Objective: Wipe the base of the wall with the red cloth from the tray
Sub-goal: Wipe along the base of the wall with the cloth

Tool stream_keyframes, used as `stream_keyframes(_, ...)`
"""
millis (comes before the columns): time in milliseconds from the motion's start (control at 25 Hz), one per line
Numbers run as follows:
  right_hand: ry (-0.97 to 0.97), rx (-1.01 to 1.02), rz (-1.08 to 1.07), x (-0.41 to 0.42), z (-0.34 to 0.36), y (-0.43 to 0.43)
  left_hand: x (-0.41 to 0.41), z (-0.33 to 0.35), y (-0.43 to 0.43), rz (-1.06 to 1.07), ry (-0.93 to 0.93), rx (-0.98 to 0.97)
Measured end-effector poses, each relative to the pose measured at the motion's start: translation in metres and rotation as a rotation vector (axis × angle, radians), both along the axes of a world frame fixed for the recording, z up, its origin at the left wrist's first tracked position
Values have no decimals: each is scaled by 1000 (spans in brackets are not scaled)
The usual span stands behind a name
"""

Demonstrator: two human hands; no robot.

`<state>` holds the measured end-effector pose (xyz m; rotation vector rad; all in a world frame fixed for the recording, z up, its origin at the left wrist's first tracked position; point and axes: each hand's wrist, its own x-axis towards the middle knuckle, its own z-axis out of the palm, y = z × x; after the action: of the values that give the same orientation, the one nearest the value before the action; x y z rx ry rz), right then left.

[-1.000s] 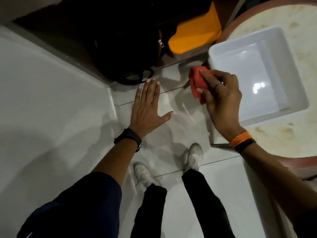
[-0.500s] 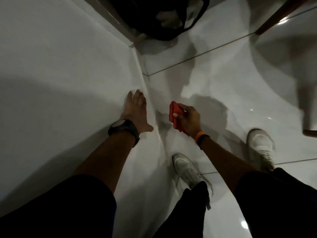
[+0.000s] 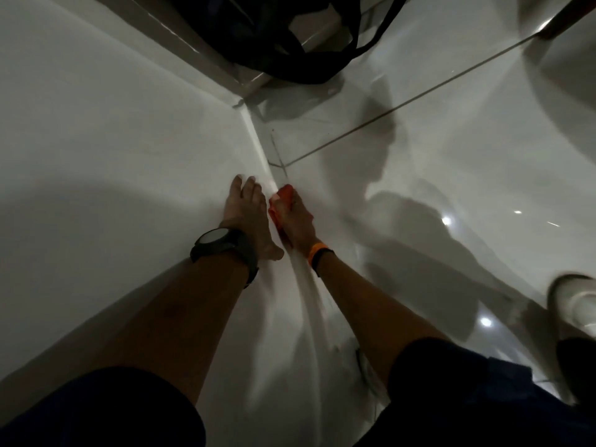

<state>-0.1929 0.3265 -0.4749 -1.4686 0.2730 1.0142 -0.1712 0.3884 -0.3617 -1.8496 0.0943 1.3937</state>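
The red cloth (image 3: 280, 205) is bunched in my right hand (image 3: 298, 225) and pressed against the base of the white wall (image 3: 267, 169), where the wall meets the glossy floor. My left hand (image 3: 248, 217) lies flat on the wall (image 3: 113, 150) just left of the cloth, fingers together and pointing away from me, a black watch on its wrist. An orange and a black band sit on my right wrist. The tray is out of view.
A black bag with looping straps (image 3: 309, 43) lies on the floor at the corner ahead. A dark wooden table leg (image 3: 567, 21) stands at the top right. My white shoe (image 3: 574, 304) is at the right edge. Glossy white floor tiles (image 3: 467, 156) stretch to the right.
I have bent down from the table to the floor. My right hand carried the red cloth left and down onto the wall's base, beside my left hand resting on the wall.
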Motion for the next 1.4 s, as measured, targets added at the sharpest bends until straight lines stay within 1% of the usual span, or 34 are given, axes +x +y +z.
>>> stream_keyframes(80,-7,42,45,25,-5,6,2,-3,0,5,-3,2)
stream_keyframes(160,23,36,102,29,-11,6,2,-3,0,0,20,-6)
stream_keyframes(280,29,-116,169,-21,-4,-17,3,1,-1,-18,50,0)
stream_keyframes(360,30,-158,191,-39,-2,-26,4,2,-3,-11,55,0)
stream_keyframes(520,-66,-137,133,13,-13,15,7,-4,-4,30,13,-12)
stream_keyframes(600,-54,-101,130,28,-26,27,6,-4,-3,24,21,-15)
stream_keyframes(640,-31,-103,127,19,-31,21,4,-3,-4,20,28,-27)
stream_keyframes(720,35,-156,148,-26,-28,-7,-2,0,-8,7,37,-43)
stream_keyframes(840,224,-193,197,-105,-20,-57,-16,8,-18,2,72,-81)
stream_keyframes(880,251,-199,209,-117,-20,-63,-23,11,-22,-3,77,-85)
stream_keyframes(1000,160,-197,188,-100,-37,-50,-43,9,-32,-39,93,-102)
stream_keyframes(1080,132,-121,192,-83,-44,-42,-51,5,-34,-40,91,-97)
stream_keyframes(1160,172,-52,158,-95,-42,-55,-54,5,-36,-46,92,-85)
stream_keyframes(1240,224,-92,146,-134,-33,-85,-59,6,-41,-60,105,-91)
stream_keyframes(1320,297,-172,206,-176,-21,-108,-67,11,-46,-67,117,-85)
stream_keyframes(1400,320,-207,244,-181,-21,-110,-73,14,-49,-83,129,-69)
